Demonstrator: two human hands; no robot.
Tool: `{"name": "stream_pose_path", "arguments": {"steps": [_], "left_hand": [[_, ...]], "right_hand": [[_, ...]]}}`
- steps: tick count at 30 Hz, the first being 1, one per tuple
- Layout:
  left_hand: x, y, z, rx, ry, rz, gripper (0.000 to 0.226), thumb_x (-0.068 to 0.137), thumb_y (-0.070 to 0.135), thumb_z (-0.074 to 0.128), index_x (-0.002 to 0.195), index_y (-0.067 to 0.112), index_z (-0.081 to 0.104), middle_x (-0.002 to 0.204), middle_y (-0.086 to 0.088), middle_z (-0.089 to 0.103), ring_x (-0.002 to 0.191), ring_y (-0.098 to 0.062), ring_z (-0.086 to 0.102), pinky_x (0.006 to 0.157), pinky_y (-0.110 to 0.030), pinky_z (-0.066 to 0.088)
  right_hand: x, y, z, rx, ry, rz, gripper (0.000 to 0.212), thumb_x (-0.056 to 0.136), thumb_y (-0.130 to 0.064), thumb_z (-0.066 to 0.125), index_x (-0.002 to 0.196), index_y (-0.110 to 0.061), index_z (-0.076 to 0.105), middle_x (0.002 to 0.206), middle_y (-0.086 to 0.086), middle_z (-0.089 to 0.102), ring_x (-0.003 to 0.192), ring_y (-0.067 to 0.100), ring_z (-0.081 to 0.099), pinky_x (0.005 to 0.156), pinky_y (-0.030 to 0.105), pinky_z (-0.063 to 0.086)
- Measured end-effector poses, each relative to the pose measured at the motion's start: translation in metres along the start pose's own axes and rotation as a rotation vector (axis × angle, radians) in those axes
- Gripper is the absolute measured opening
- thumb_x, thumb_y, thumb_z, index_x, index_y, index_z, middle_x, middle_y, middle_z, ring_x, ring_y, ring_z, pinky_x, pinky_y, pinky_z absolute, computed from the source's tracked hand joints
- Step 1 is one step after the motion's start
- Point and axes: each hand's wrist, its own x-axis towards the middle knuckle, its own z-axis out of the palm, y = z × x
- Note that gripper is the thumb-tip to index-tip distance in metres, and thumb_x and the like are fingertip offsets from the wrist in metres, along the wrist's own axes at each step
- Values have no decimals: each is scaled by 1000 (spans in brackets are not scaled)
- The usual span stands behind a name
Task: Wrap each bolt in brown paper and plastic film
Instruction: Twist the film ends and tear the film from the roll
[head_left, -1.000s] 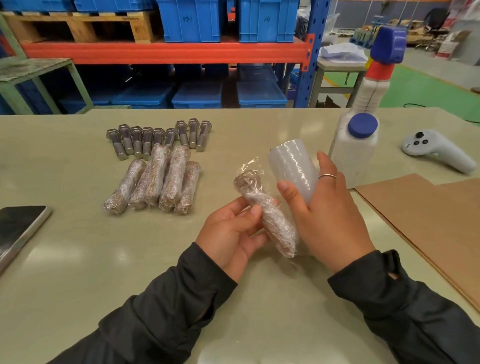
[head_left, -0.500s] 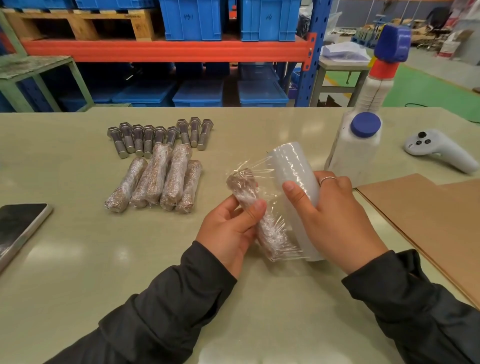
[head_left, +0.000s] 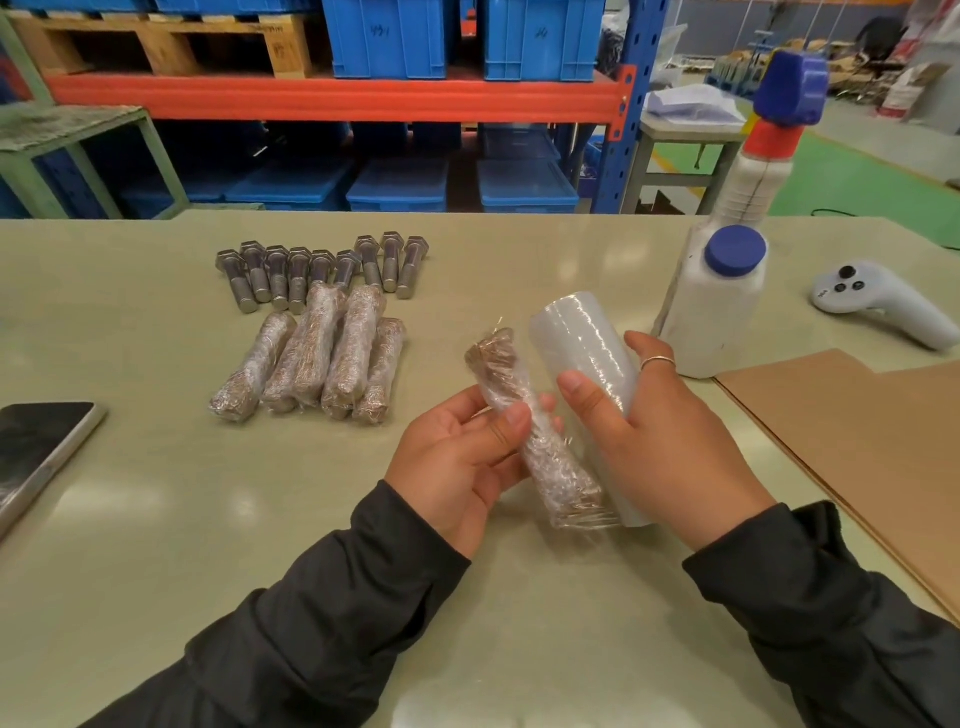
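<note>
- One dark phone (head_left: 39, 452) lies at the left edge of the table (head_left: 156, 519).
- Nine bare bolts (head_left: 322, 270) stand in a row toward the far side, and just in front of them we count about five wrapped bolts (head_left: 317, 364) lying side by side, some touching the bare row.
- Our left hand (head_left: 457, 467) grips the bolt being wrapped (head_left: 530, 436), thumb across its middle and fingers curled behind; it sits tilted, head end up and away, already covered in brown paper and film.
- Our right hand (head_left: 670, 441) clasps the roll of plastic film (head_left: 587, 364), touching the bolt's right side.
- Behind the right hand stands a white bottle (head_left: 717, 317) with a blue cap.
- Brown paper sheets (head_left: 872, 431) lie at the right, and a white controller (head_left: 883, 304) rests beyond them.
</note>
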Motion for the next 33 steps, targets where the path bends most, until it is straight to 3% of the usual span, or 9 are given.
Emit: {"name": "stream_pose_path", "arguments": {"steps": [9, 11, 13, 15, 18, 20, 22, 24, 33], "left_hand": [[2, -6, 0, -97, 5, -52, 37, 70, 9, 56, 106, 8, 62, 96, -11, 72, 83, -18, 70, 69, -27, 57], [2, -6, 1, -90, 1, -57, 37, 69, 12, 59, 105, 9, 63, 93, -8, 71, 81, -16, 69, 70, -25, 57], [2, -7, 2, -57, -10, -47, 43, 66, 17, 64, 108, 10, 62, 95, -6, 71, 82, -15, 67, 74, -25, 56], [3, -9, 4, -13, -2, -37, 53, 62, 19, 68, 114, 10, 60, 99, -6, 70, 86, -17, 67, 79, -28, 54], [4, -12, 5, 16, 49, -18, 51, 59, 14, 69, 110, 11, 61, 93, -8, 71, 78, -18, 67, 73, -30, 56], [4, -11, 3, 32, 64, -6, 41, 60, 12, 67, 100, 10, 65, 84, -5, 71, 69, -16, 67, 66, -28, 57], [4, -8, 1, 44, 67, -5, 36, 60, 12, 66, 96, 8, 66, 81, -4, 71, 67, -15, 67, 63, -26, 57], [4, -6, -1, 47, 70, -12, 38, 60, 12, 66, 98, 7, 65, 82, -4, 72, 67, -14, 68, 60, -25, 56], [3, -7, -1, -22, 62, -45, 36, 65, 8, 61, 100, 3, 63, 85, -8, 72, 70, -16, 69, 58, -25, 55]], "right_hand": [[0, 2, -4, 133, -39, 26, 84, 79, -67, 42, 145, -23, 17, 133, 0, 51, 109, 22, 56, 79, 28, 40], [0, 1, -6, 198, -64, 37, 71, 80, -63, 45, 138, -27, 28, 124, -2, 54, 99, 17, 57, 72, 27, 43], [-1, -1, -7, 260, -70, 47, 34, 82, -60, 45, 110, -42, 38, 111, -5, 56, 88, 10, 57, 65, 21, 42], [-1, -2, -7, 294, -80, 53, 17, 84, -58, 44, 88, -43, 37, 103, -7, 56, 86, 6, 56, 65, 20, 42], [-2, -3, -6, 292, -90, 66, 14, 88, -51, 43, 81, -41, 38, 94, -15, 54, 80, 2, 54, 60, 15, 40], [-2, -4, -7, 278, -109, 79, 7, 89, -46, 44, 88, -40, 42, 97, -13, 55, 79, 4, 55, 56, 12, 39], [-1, -3, -8, 279, -162, 84, 37, 88, -50, 44, 123, -37, 40, 120, -4, 55, 95, 12, 57, 67, 18, 41], [0, -2, -8, 263, -179, 112, 72, 87, -54, 45, 147, -23, 19, 140, -1, 43, 116, 18, 51, 82, 24, 38], [-3, -7, -9, 267, -160, 100, 83, 83, -56, 50, 149, -20, 14, 145, 1, 39, 128, 19, 44, 103, 33, 37]]}}
